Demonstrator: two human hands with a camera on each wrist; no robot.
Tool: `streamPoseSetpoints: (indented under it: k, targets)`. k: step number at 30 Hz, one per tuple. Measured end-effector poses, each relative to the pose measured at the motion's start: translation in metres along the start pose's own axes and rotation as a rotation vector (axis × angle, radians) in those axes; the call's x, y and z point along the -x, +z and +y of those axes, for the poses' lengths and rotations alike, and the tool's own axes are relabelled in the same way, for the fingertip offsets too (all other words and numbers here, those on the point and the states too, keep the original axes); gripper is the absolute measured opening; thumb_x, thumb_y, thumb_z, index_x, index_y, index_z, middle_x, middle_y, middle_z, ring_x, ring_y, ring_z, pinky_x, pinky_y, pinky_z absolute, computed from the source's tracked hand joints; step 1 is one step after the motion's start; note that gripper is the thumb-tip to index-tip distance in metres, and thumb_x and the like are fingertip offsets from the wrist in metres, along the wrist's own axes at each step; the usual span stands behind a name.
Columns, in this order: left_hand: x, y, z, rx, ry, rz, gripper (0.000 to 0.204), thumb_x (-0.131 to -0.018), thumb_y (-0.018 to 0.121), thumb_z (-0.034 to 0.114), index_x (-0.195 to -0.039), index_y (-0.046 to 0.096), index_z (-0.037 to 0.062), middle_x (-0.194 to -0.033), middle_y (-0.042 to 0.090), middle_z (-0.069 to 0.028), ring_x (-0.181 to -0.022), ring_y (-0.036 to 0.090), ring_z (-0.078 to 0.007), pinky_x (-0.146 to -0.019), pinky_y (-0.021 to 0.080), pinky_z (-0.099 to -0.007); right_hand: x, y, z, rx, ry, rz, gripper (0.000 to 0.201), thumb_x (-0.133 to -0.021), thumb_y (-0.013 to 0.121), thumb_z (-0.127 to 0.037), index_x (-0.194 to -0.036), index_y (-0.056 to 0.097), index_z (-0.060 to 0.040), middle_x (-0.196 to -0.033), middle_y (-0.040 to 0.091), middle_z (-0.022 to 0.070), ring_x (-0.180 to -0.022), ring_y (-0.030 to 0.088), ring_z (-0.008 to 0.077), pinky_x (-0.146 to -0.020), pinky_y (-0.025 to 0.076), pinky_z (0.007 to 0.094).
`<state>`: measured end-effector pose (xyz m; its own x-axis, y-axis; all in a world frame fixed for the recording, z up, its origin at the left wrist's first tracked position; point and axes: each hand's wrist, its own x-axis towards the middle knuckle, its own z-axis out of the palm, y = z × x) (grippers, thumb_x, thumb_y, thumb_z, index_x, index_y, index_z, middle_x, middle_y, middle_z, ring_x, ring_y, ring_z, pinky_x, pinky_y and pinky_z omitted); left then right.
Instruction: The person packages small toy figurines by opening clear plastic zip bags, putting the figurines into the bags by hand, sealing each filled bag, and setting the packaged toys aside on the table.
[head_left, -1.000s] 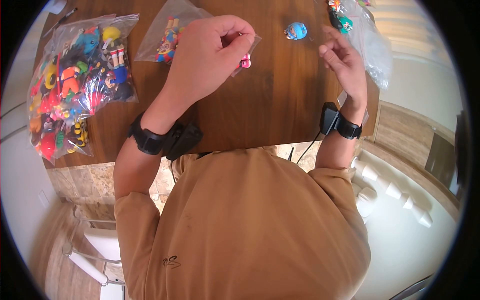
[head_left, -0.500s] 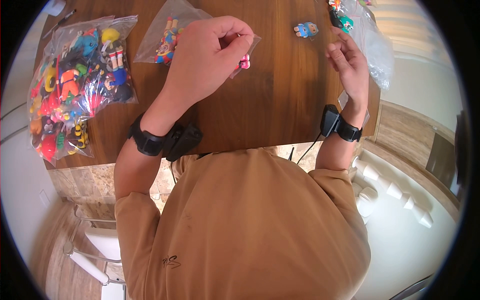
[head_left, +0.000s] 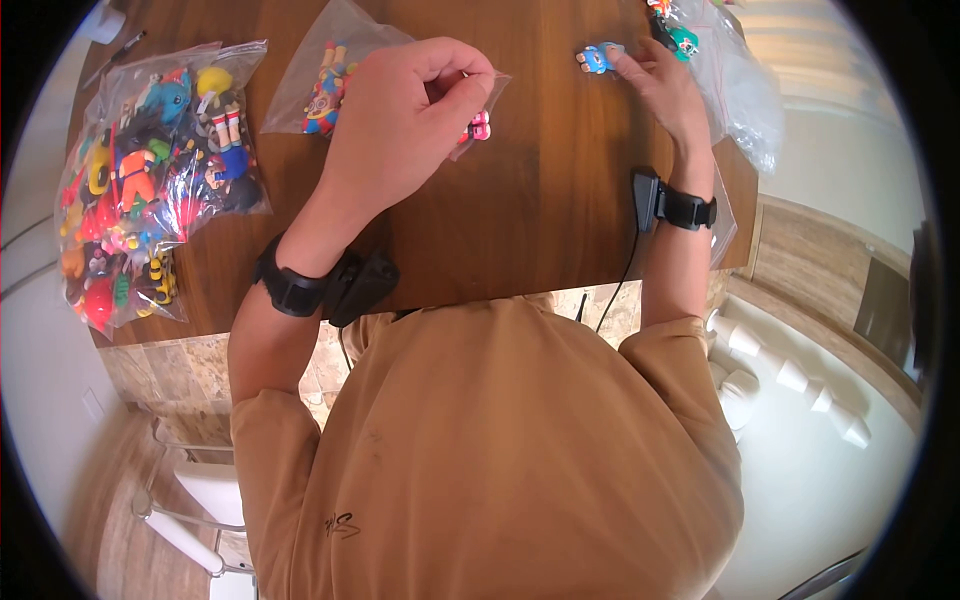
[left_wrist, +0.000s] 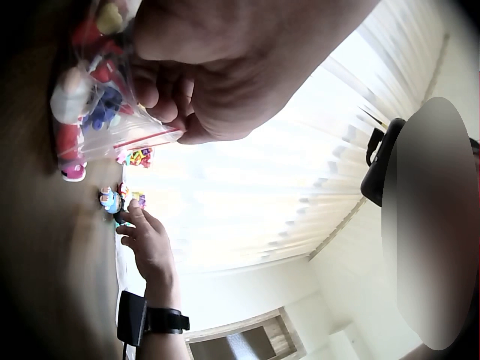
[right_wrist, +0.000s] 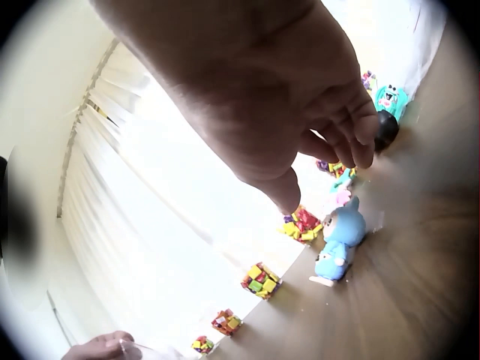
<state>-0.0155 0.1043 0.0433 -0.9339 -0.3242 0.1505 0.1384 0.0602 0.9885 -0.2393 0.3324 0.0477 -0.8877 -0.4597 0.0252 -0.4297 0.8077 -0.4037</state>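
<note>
Clear plastic crowds the left edge of the wooden desk (head_left: 540,200): a big bag of toys (head_left: 150,170) lies there, stuffed with bright figures, untouched. Next comes my left hand (head_left: 405,120), wrist bent up off the desk with a black band on it, fingers curled, the grip pinching the open mouth of a small clear bag (head_left: 330,70). That bag lies flat, with a red-and-blue figure inside near its far end and a pink figure (head_left: 479,126) showing just below my fingers. Further right, my right hand (head_left: 660,85) stretches forward with the forearm low over the desk; its grip is spread, fingertips at a little blue figure (head_left: 597,57) lying on the wood, though I cannot tell whether they touch it. Beyond that hand, at the desk's right edge, another clear bag (head_left: 745,90) holds a teal figure.
</note>
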Motion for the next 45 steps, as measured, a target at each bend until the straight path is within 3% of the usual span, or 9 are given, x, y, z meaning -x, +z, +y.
streamPoseSetpoints:
  k: [2, 4, 8, 10, 18, 26, 34, 36, 45]
  targets:
    - [0.000, -0.002, 0.001, 0.012, 0.003, 0.005, 0.013, -0.092, 0.058, 0.008, -0.083, 0.064, 0.0005, -0.060, 0.060, 0.0003, -0.048, 0.053, -0.0041, -0.046, 0.039, -0.0214, 0.001, -0.002, -0.014, 0.085, -0.016, -0.141, 0.067, -0.081, 0.072, -0.056, -0.114, 0.065, 0.0016, -0.095, 0.070, 0.0151, -0.088, 0.067, 0.0277, -0.080, 0.051, 0.0346]
    - [0.000, -0.006, 0.003, -0.046, -0.070, -0.065, 0.012, -0.094, 0.061, 0.006, -0.097, 0.067, -0.0035, -0.077, 0.066, 0.0006, -0.066, 0.058, -0.0020, -0.058, 0.045, -0.0183, -0.005, 0.008, -0.002, 0.060, -0.054, -0.103, 0.067, -0.080, 0.073, -0.056, -0.114, 0.065, 0.0014, -0.095, 0.070, 0.0149, -0.088, 0.067, 0.0280, -0.080, 0.051, 0.0356]
    - [0.001, -0.005, 0.003, -0.039, -0.067, -0.069, 0.012, -0.094, 0.061, 0.006, -0.097, 0.067, -0.0035, -0.077, 0.066, 0.0005, -0.066, 0.058, -0.0019, -0.058, 0.045, -0.0184, -0.003, 0.012, -0.002, 0.017, -0.109, -0.027, 0.067, -0.079, 0.076, -0.054, -0.117, 0.064, 0.0008, -0.097, 0.070, 0.0140, -0.089, 0.067, 0.0284, -0.080, 0.052, 0.0376]
    - [0.001, -0.001, 0.001, 0.000, 0.014, 0.000, 0.013, -0.092, 0.058, 0.008, -0.084, 0.065, 0.0007, -0.061, 0.060, 0.0001, -0.048, 0.054, -0.0041, -0.046, 0.039, -0.0211, 0.006, 0.008, -0.015, 0.049, -0.113, -0.024, 0.066, -0.079, 0.077, -0.052, -0.118, 0.064, 0.0004, -0.097, 0.070, 0.0125, -0.087, 0.067, 0.0258, -0.078, 0.051, 0.0357]
    - [0.001, -0.001, -0.001, 0.024, -0.006, -0.003, 0.012, -0.092, 0.059, 0.008, -0.085, 0.065, 0.0005, -0.061, 0.061, 0.0001, -0.048, 0.054, -0.0044, -0.045, 0.038, -0.0213, 0.024, -0.020, -0.019, -0.319, -0.024, 0.080, 0.061, -0.083, 0.076, -0.046, -0.121, 0.064, -0.0002, -0.090, 0.068, 0.0060, -0.078, 0.062, 0.0143, -0.072, 0.049, 0.0271]
    - [0.000, -0.001, 0.000, 0.009, -0.018, -0.004, 0.013, -0.092, 0.058, 0.009, -0.085, 0.065, 0.0007, -0.060, 0.060, -0.0005, -0.049, 0.053, -0.0042, -0.046, 0.039, -0.0214, 0.026, 0.009, -0.008, 0.176, 0.011, -0.046, 0.061, -0.085, 0.067, -0.058, -0.114, 0.066, -0.0037, -0.089, 0.069, 0.0151, -0.085, 0.067, 0.0325, -0.076, 0.051, 0.0393]
    - [0.000, 0.000, 0.000, -0.016, 0.005, 0.006, 0.013, -0.092, 0.059, 0.009, -0.085, 0.066, 0.0005, -0.060, 0.060, -0.0004, -0.049, 0.054, -0.0041, -0.046, 0.039, -0.0212, 0.021, 0.005, -0.030, -0.073, -0.238, 0.074, 0.035, -0.085, 0.072, -0.023, -0.116, 0.064, -0.0080, -0.098, 0.064, 0.0138, -0.087, 0.064, 0.0316, -0.075, 0.051, 0.0380]
    - [0.001, 0.000, 0.001, 0.004, -0.006, -0.001, 0.013, -0.092, 0.059, 0.009, -0.085, 0.066, 0.0004, -0.060, 0.060, -0.0005, -0.049, 0.054, -0.0041, -0.046, 0.039, -0.0210, 0.017, 0.002, -0.040, -0.217, -0.383, 0.122, 0.030, -0.085, 0.070, -0.006, -0.115, 0.063, -0.0057, -0.098, 0.063, 0.0082, -0.089, 0.066, 0.0211, -0.077, 0.051, 0.0288]
    - [0.002, -0.001, -0.001, 0.022, 0.007, 0.002, 0.013, -0.092, 0.059, 0.009, -0.085, 0.066, 0.0007, -0.061, 0.062, -0.0007, -0.048, 0.054, -0.0044, -0.046, 0.039, -0.0210, 0.021, 0.021, -0.054, 0.037, -0.447, -0.063, 0.047, -0.085, 0.068, -0.008, -0.130, 0.056, -0.0151, -0.105, 0.062, 0.0081, -0.089, 0.065, 0.0243, -0.077, 0.051, 0.0350]
